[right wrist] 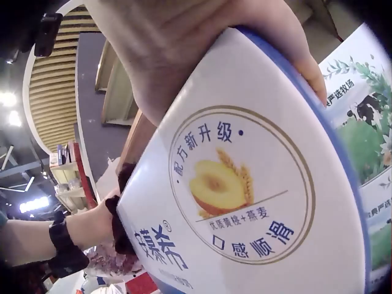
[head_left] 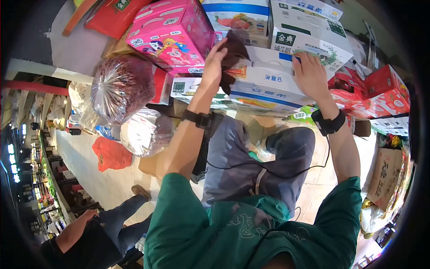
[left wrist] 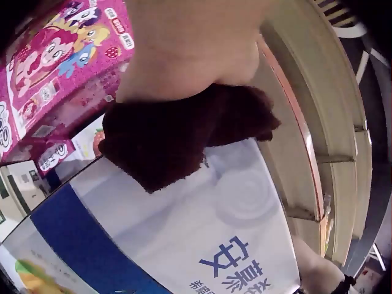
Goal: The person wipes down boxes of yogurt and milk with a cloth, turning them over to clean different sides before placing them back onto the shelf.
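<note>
A white carton [head_left: 268,83] with blue bands and Chinese lettering lies in front of the person, among other boxes. The left hand [head_left: 214,65] is at its left end and holds a dark brown cloth [head_left: 234,53]. Seen from the left wrist, the cloth [left wrist: 162,138] lies against the carton's white face [left wrist: 245,196], and the fingers are mostly hidden. At the other end, the right hand [head_left: 312,76] grips the carton's edge. The right wrist view shows its fingers bent over the blue-edged side [right wrist: 257,40], above a printed peach picture [right wrist: 222,185].
Behind stand a pink cartoon carton [head_left: 172,38] and a white milk carton [head_left: 309,33]. Red boxes [head_left: 385,92] are on the right. A clear bag of dark red goods [head_left: 122,89] sits left, with a red bag [head_left: 111,154] on the floor. Another person [head_left: 96,228] is at lower left.
</note>
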The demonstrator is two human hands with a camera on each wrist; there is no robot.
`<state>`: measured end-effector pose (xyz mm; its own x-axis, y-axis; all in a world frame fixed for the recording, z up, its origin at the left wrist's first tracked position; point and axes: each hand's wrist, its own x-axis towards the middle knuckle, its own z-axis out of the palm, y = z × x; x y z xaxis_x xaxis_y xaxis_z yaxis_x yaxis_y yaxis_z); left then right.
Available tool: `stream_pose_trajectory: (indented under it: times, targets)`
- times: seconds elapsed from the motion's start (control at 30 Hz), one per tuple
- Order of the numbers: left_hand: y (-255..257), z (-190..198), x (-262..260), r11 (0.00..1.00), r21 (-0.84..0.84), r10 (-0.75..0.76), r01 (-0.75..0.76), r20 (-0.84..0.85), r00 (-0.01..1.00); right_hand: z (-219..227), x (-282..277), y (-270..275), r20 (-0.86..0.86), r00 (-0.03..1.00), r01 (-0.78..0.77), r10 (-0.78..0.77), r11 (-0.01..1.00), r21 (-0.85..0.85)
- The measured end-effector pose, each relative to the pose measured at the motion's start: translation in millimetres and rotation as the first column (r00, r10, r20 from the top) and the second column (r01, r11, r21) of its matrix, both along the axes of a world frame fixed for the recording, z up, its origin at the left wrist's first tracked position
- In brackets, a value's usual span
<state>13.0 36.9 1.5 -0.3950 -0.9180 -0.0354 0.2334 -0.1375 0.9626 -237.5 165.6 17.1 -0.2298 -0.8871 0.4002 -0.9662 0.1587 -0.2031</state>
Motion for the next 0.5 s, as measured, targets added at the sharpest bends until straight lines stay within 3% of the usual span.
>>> stream_pose_trajectory:
  times: [0.07,0.1,0.17,0.2,0.23,0.5]
  targets:
    - [-9,-7,5,0.959,0.277,-0.04,0.061,-0.082,0.996,3,2,-1,0.004,1.0,0.011,-0.011,1.0,0.007]
    - [-10,-3,6,0.955,0.265,-0.122,0.137,-0.072,0.99,3,3,0,-0.002,1.0,0.013,-0.013,1.0,0.001]
    - [-5,1,0,0.978,0.155,-0.14,0.142,-0.026,0.99,1,4,1,-0.014,1.0,0.016,-0.016,1.0,-0.01]
    - [-11,-23,3,0.888,0.446,-0.078,0.114,-0.1,0.992,2,4,1,-0.013,1.0,0.011,-0.011,1.0,-0.013]
    - [-15,-43,5,0.84,0.533,-0.049,0.101,-0.11,0.993,3,5,1,-0.011,1.0,0.007,-0.007,1.0,-0.017]
    - [-15,-157,12,0.755,0.651,-0.145,0.072,0.059,0.988,3,6,1,-0.04,0.999,-0.008,0.007,0.999,-0.043]
